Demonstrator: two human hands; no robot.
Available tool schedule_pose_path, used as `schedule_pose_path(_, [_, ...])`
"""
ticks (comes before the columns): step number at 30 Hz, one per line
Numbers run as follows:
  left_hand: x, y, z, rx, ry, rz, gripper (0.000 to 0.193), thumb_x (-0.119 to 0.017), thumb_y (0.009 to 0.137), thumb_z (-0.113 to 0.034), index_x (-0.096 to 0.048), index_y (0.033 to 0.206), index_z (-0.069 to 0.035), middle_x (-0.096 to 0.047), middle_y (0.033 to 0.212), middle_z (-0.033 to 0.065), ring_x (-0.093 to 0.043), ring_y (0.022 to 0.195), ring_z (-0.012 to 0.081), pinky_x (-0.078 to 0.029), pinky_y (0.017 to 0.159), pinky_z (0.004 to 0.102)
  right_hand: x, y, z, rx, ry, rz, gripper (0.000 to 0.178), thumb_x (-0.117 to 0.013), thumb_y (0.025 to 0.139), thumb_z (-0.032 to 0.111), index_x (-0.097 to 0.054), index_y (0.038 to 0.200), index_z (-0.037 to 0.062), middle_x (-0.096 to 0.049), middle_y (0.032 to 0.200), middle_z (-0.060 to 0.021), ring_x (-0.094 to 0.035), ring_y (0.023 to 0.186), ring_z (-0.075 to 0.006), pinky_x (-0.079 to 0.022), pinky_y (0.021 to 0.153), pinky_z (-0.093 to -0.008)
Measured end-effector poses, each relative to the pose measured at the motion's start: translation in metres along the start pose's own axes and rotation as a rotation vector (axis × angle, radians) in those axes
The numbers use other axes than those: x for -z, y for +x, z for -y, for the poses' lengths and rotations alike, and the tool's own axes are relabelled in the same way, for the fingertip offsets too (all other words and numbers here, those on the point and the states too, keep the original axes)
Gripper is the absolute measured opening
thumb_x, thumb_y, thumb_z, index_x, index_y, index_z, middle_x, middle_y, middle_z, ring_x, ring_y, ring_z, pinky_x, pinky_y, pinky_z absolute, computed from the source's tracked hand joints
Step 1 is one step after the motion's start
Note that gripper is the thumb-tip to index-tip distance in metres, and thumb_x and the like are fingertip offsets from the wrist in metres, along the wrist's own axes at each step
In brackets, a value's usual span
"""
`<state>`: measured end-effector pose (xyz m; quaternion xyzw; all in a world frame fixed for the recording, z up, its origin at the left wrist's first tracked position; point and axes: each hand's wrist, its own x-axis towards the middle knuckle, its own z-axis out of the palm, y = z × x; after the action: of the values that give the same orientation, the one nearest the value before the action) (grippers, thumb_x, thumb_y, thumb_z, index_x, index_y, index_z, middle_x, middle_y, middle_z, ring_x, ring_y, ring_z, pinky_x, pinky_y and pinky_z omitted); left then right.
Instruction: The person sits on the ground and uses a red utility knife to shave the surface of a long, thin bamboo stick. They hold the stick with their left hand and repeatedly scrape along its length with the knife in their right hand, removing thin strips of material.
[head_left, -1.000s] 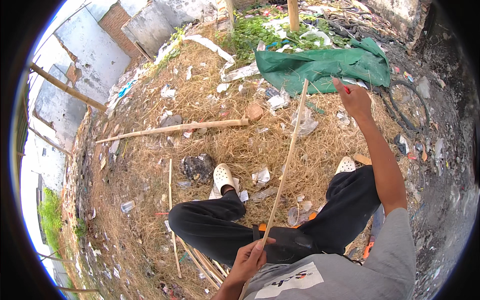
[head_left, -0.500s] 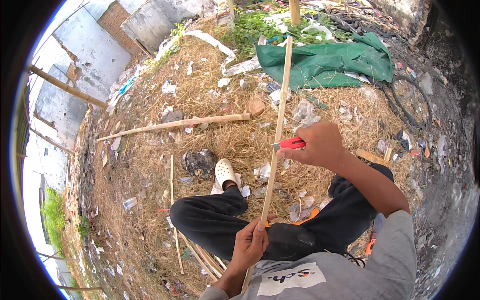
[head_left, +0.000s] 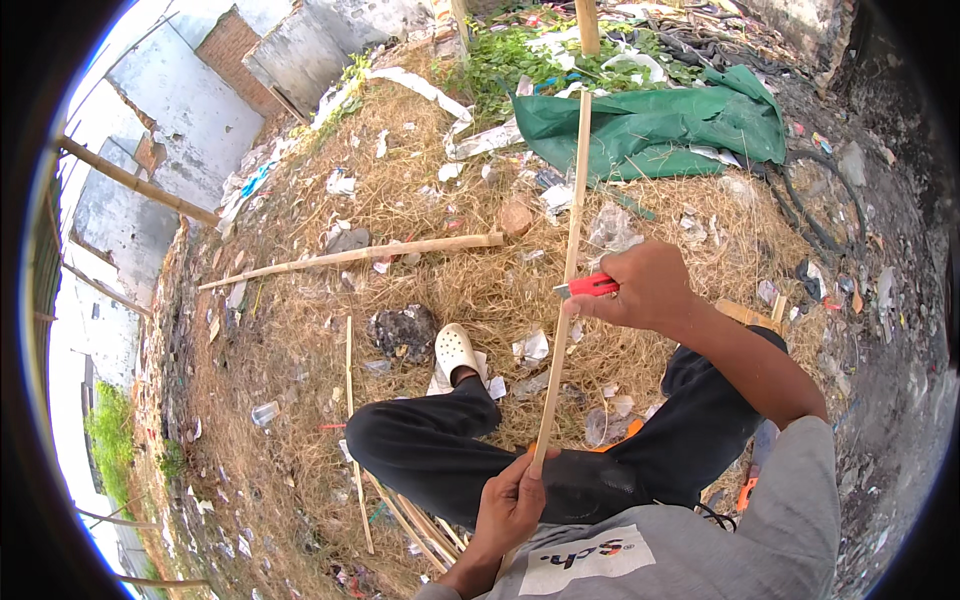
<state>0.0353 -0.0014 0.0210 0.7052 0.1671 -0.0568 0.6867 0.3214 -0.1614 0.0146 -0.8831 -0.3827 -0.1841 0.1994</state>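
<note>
A long, pale bamboo strip (head_left: 578, 205) rises away from my body at a slight tilt. Its lower part is gripped by my left hand (head_left: 510, 508), thumb along the strip, close to my lap. Further up, my right hand (head_left: 645, 290) is closed round a red utility knife (head_left: 592, 286). The short metal blade meets the strip's edge, about midway along its visible length. The strip's lower end is hidden behind my left hand and forearm.
Several loose bamboo strips (head_left: 412, 525) lie beside my left leg, and a longer bamboo piece (head_left: 350, 258) rests on the dry grass ahead. A dark lump (head_left: 402, 333) sits near my cream clog (head_left: 455, 348). Beyond are a green tarp (head_left: 680, 130) and scattered litter.
The strip's far end has come slightly nearer to me and to the right. My left hand has moved a little right and down; the right hand with the knife stays almost in place.
</note>
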Motion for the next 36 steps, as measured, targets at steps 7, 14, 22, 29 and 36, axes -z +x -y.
schedule_pose_path(7, [-0.001, -0.006, -0.007, 0.056, 0.152, 0.035, 0.031, -0.045, 0.104, -0.015, -0.056, 0.129, 0.0, -0.041, 0.058, -0.0048, -0.039, 0.054, 0.0017, -0.031, 0.05, 0.021, -0.001, 0.016, -0.02, -0.065, -0.017, 0.014, 0.072, -0.058, 0.076, 0.078, -0.06, 0.055, 0.009, -0.049, 0.046, -0.0115, -0.053, 0.043, -0.031, -0.042, 0.044, -0.0408])
schedule_pose_path(14, [-0.001, -0.029, 0.012, 0.118, -0.05, 0.153, 0.031, -0.046, 0.105, -0.017, -0.057, 0.127, 0.003, -0.04, 0.058, -0.0051, -0.036, 0.054, 0.0012, -0.029, 0.049, 0.0208, 0.028, 0.04, -0.139, -0.698, -0.053, -0.102, 0.076, -0.048, 0.084, 0.078, -0.058, 0.056, 0.0073, -0.054, 0.05, -0.0099, -0.059, 0.051, -0.0304, -0.044, 0.048, -0.0415])
schedule_pose_path(22, [0.011, 0.008, 0.012, 0.087, -0.257, 0.055, 0.039, -0.037, 0.107, -0.034, -0.058, 0.106, 0.0, -0.043, 0.05, -0.0028, -0.036, 0.038, 0.0028, -0.029, 0.037, 0.0195, 0.015, -0.011, -0.013, -0.186, 0.247, 0.071, 0.067, -0.061, 0.08, 0.071, -0.062, 0.061, 0.0075, -0.047, 0.047, -0.0087, -0.051, 0.044, -0.0275, -0.038, 0.045, -0.0388])
schedule_pose_path(29, [0.0, 0.023, -0.01, 0.05, -0.287, 0.092, 0.038, -0.035, 0.108, -0.033, -0.055, 0.1, -0.001, -0.039, 0.045, -0.003, -0.03, 0.034, 0.0043, -0.026, 0.037, 0.0208, 0.012, -0.026, 0.032, 0.147, 0.177, 0.052, 0.067, -0.068, 0.069, 0.074, -0.056, 0.053, 0.0102, -0.046, 0.044, -0.0063, -0.051, 0.041, -0.026, -0.038, 0.044, -0.0395])
schedule_pose_path(36, [0.0, 0.026, -0.008, -0.005, -0.5, 0.187, 0.036, -0.035, 0.108, -0.032, -0.053, 0.1, -0.002, -0.039, 0.047, -0.0033, -0.029, 0.036, 0.0046, -0.026, 0.041, 0.0215, 0.014, -0.024, 0.035, 0.226, 0.157, -0.057, 0.07, -0.068, 0.068, 0.076, -0.053, 0.051, 0.0092, -0.046, 0.046, -0.007, -0.05, 0.042, -0.0263, -0.039, 0.044, -0.0391])
